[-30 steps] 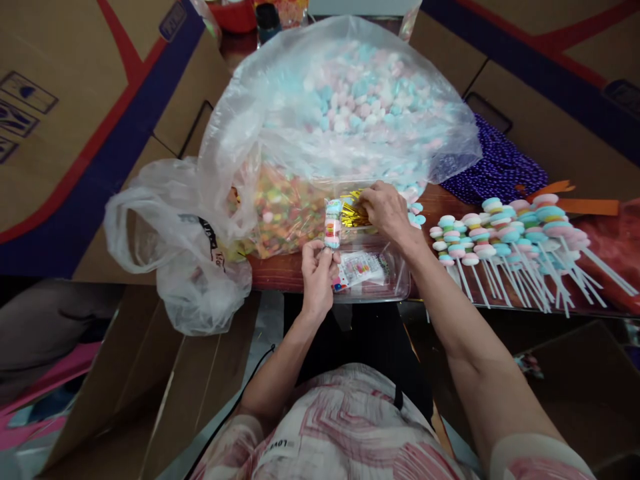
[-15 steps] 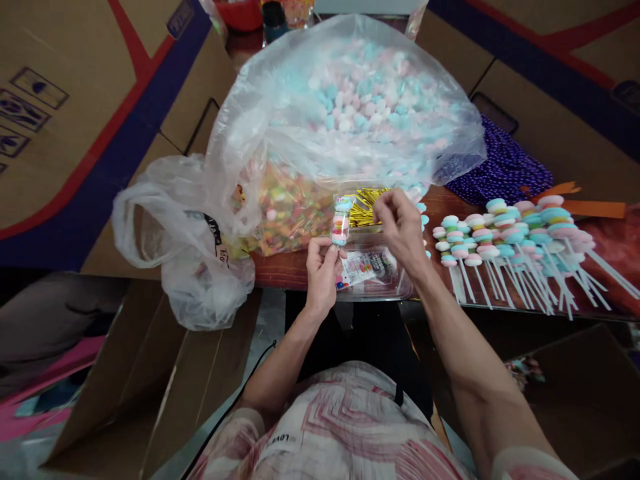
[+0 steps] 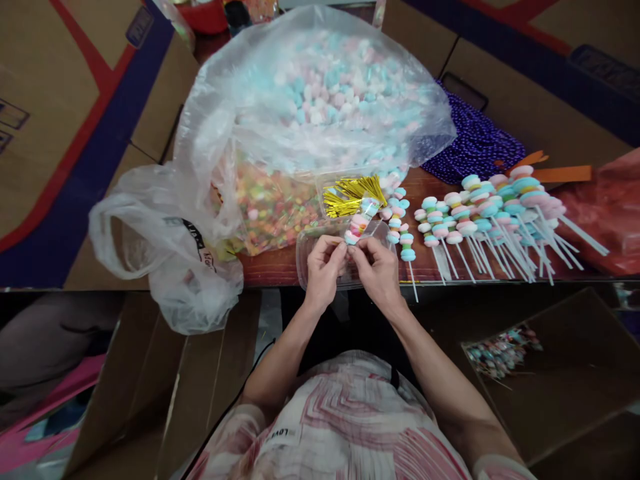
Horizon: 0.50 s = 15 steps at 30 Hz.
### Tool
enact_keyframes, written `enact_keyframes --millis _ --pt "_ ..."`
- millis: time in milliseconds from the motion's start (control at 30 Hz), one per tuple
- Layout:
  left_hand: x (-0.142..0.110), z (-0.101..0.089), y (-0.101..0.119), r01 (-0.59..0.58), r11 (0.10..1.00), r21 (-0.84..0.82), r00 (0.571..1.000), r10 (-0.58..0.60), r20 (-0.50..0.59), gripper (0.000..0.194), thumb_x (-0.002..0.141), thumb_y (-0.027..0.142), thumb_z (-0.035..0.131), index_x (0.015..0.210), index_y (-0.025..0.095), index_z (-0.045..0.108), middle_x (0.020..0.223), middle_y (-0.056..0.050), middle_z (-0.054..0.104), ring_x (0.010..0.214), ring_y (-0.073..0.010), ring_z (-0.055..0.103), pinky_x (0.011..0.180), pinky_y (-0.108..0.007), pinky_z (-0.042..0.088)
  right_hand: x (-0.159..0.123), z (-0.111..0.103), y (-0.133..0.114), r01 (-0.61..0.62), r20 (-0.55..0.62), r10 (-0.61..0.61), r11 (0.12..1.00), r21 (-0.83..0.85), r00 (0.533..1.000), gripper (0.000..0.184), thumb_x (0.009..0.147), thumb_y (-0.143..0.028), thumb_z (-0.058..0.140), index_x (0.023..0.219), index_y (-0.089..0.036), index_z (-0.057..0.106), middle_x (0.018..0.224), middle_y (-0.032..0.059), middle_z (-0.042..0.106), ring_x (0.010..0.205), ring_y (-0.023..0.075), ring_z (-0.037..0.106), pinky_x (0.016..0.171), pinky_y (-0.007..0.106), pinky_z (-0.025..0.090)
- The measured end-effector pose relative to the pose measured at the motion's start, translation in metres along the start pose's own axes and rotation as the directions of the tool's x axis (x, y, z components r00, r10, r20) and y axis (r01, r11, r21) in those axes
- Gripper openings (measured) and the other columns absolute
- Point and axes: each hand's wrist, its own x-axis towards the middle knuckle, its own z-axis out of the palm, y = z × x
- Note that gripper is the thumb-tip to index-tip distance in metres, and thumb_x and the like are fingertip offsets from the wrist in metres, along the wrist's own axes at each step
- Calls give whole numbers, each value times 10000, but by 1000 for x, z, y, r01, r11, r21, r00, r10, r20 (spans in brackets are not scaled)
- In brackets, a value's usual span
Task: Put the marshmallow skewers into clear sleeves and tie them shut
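Note:
My left hand (image 3: 323, 272) is closed in a pinch at the lower end of a wrapped marshmallow skewer (image 3: 355, 229), its clear wrapper pointing up and away from me. Fingertip to fingertip with it, my right hand (image 3: 377, 270) also pinches at that lower end; what lies between its fingers is hidden. Both hands are over a clear plastic tray (image 3: 303, 257) at the table's front edge. Just beyond, gold twist ties (image 3: 350, 197) lie in a small clear box. To the right, unwrapped marshmallow skewers (image 3: 407, 247) lie on the table.
Behind stands a large clear bag of pastel marshmallows (image 3: 330, 93), with a bag of orange-green candies (image 3: 275, 213) before it. Several skewers (image 3: 485, 207) are piled right, near purple beaded strands (image 3: 475, 140). A crumpled bag (image 3: 195, 293) overhangs the left edge. An open carton (image 3: 560, 380) sits below right.
My right hand has come down from beside the gold ties to meet my left at the skewer's base. The wrapped skewer now leans right and away. The view has shifted right.

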Motion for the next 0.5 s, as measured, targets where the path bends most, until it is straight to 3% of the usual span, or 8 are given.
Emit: enact_keyframes --millis 67,167,367,500 --pt "1 3 2 -16 999 -43 999 17 34 337 744 399 872 828 185 626 621 53 553 440 -15 322 421 -158 232 -4 -5 2 -11 22 10 999 41 1000 168 890 -349 618 785 -220 633 714 -9 630 661 153 550 639 294 436" --pt "1 7 4 32 997 -72 997 -28 65 388 708 416 904 832 184 619 638 39 609 436 -7 330 424 -146 238 -8 -11 7 -39 -46 42 997 67 998 178 878 -360 638 771 -218 647 693 -12 634 651 152 547 635 293 436" --pt "-3 14 1 56 997 -60 995 -51 83 461 656 463 935 752 167 595 600 53 583 415 5 332 409 -126 230 -5 -11 16 -48 -31 54 984 169 998 218 838 -358 674 688 -209 621 588 -28 599 562 129 519 579 272 427" --pt "-4 13 6 199 976 -89 974 -188 124 457 690 412 924 718 157 547 583 60 535 412 12 288 396 -107 196 -7 -9 21 -48 -11 52 972 230 999 206 865 -362 690 742 -208 629 637 -32 586 586 124 503 587 269 414"
